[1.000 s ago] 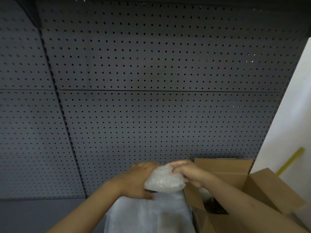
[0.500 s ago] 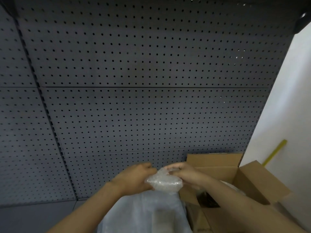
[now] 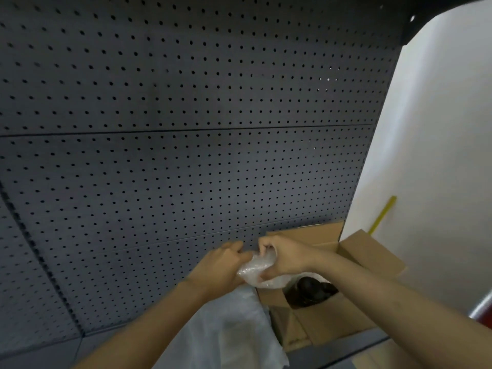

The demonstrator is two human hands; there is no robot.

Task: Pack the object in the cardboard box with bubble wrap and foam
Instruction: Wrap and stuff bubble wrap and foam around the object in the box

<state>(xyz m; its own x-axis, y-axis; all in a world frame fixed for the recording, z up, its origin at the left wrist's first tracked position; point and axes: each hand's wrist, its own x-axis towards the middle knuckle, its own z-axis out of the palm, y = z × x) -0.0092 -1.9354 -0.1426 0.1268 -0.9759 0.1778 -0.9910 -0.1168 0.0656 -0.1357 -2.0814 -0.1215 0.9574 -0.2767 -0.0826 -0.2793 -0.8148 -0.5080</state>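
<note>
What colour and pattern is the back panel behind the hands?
Dark grey pegboard with regular rows of small holes, seen in the head view.

Single view, head-worn, wide-angle with bowed edges. It faces forward and only slightly downward: the dark pegboard wall (image 3: 186, 129) fills most of the frame, with a white panel (image 3: 431, 155) at right. Both forearms enter from the bottom edge, near the lens; the hands and the open cardboard box (image 3: 367, 251) sit low, right of centre. No second view to overlap.
</note>
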